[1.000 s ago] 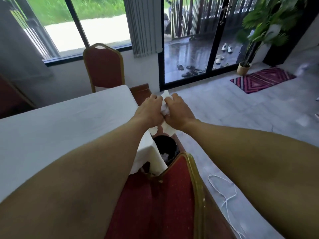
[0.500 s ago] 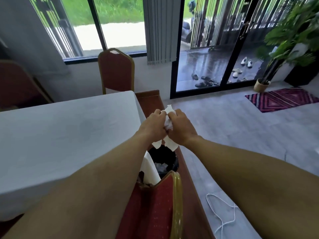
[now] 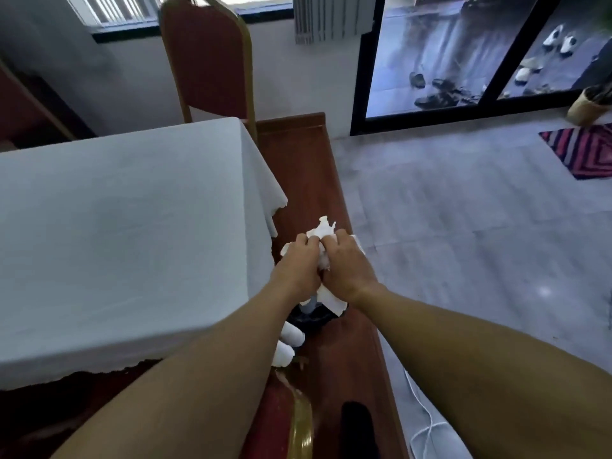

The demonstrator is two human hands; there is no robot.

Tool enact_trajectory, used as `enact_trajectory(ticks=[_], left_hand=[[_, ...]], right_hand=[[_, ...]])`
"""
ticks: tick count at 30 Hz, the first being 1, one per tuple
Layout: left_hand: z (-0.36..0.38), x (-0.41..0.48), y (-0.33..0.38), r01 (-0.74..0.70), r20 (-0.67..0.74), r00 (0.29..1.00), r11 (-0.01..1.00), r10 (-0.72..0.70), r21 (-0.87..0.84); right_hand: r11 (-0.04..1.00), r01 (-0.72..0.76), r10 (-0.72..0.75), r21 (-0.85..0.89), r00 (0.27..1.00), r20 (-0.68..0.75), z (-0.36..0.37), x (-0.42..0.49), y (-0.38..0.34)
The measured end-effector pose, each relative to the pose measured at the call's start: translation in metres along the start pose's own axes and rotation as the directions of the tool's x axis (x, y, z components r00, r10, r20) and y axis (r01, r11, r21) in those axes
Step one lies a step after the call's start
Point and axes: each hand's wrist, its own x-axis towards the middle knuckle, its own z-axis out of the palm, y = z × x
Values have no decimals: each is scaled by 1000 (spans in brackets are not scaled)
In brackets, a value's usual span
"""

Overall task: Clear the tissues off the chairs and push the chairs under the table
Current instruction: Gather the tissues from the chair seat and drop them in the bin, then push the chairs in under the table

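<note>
My left hand point(image 3: 296, 265) and my right hand point(image 3: 346, 266) are pressed together around a crumpled white tissue point(image 3: 323, 231), which sticks out above and below my fingers. They hover over a black bin point(image 3: 311, 321) that stands just past the table's corner. A red chair with a gold frame point(image 3: 207, 58) stands at the far end of the white-clothed table point(image 3: 126, 233). The gold-edged back of a second red chair point(image 3: 299, 422) shows at the bottom, below my forearms.
A brown wooden strip point(image 3: 298, 170) runs along the floor beside the table. A white cable point(image 3: 427, 432) lies on the grey tiles to the right. A patterned red rug point(image 3: 586, 154), a potted plant base point(image 3: 587, 106) and glass doors point(image 3: 430, 54) are at the back right.
The view has tilted down and moved forward. My hands, still clasped on the tissue, have dropped lower toward the bin, and more tissue shows between them.
</note>
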Motion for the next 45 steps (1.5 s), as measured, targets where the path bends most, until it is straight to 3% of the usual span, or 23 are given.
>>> enact_trajectory(ticks=[12, 22, 25, 35, 40, 45], left_hand=[[193, 126, -113, 139, 156, 977, 990, -142, 29], [253, 158, -159, 222, 294, 929, 974, -226, 49], [250, 160, -158, 232, 353, 902, 968, -249, 91], [237, 156, -143, 254, 335, 909, 967, -249, 29], [216, 145, -134, 238, 297, 923, 970, -244, 57], [150, 120, -108, 188, 212, 956, 979, -201, 81]], right_hand=[[1000, -4, -2, 28, 977, 214, 202, 92, 127], [994, -79, 45, 81, 933, 357, 297, 122, 167], [990, -129, 91, 56, 890, 447, 303, 125, 171], [998, -70, 64, -5, 887, 457, 295, 128, 169], [999, -20, 9, 27, 928, 373, 267, 119, 152], [989, 102, -65, -104, 949, 310, 189, 105, 111]])
